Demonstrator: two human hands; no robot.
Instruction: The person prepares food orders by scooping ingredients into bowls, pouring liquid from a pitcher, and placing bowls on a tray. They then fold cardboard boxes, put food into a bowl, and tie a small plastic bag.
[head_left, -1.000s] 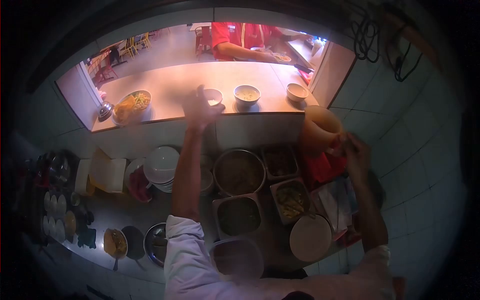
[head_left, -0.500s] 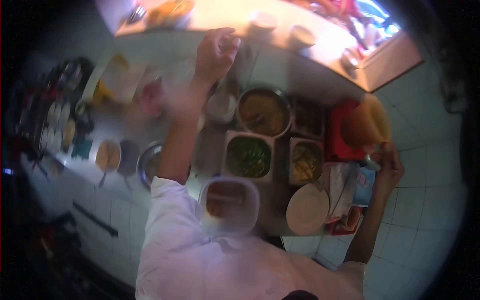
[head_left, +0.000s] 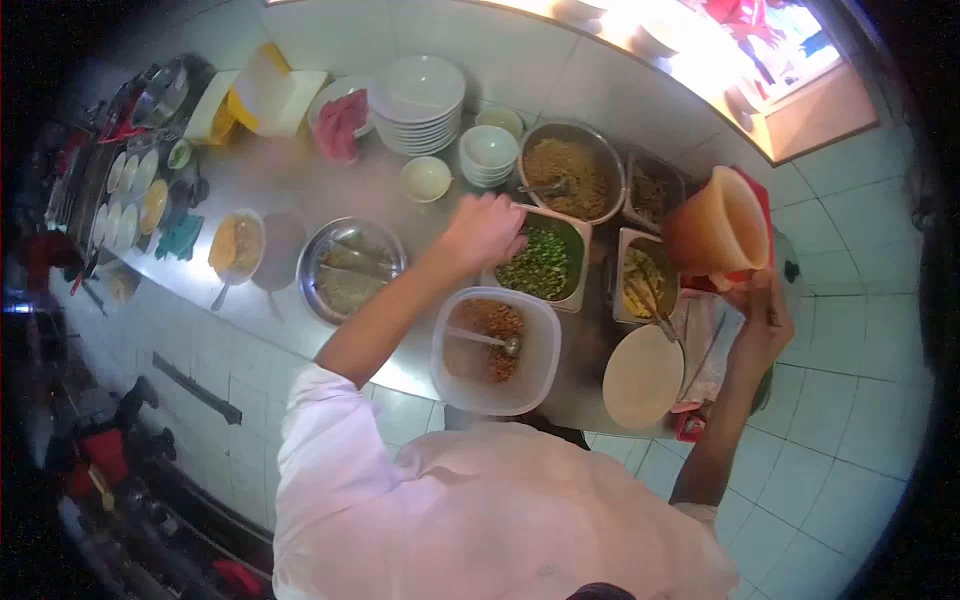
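Observation:
My left hand (head_left: 484, 236) is over the left edge of a metal pan of chopped green onions (head_left: 545, 262). Its fingers are curled together, and whatever they may hold is hidden. At the right, my right hand (head_left: 762, 322) grips the lower rim side of a tilted orange-brown plastic container (head_left: 700, 228), its opening facing right. Below the green onions stands a translucent tub (head_left: 545, 385) of reddish-brown crumbly food with a ladle (head_left: 510, 346) in it. A pan of yellowish pickled vegetables (head_left: 640, 275) with tongs lies between the green onions and my right hand.
A round pale lid or plate (head_left: 643, 378) lies at the front right. Behind the pans are a metal bowl of brown food (head_left: 570, 165), small white bowls (head_left: 489, 148) and stacked plates (head_left: 416, 90). Leftward sits a steel bowl (head_left: 308, 270) with tongs. A ledge (head_left: 620, 38) runs above.
My left hand has come down from near the ledge to the green onions. The orange-brown container has shifted left over the red tray with my right hand. The view has swung and sharpened.

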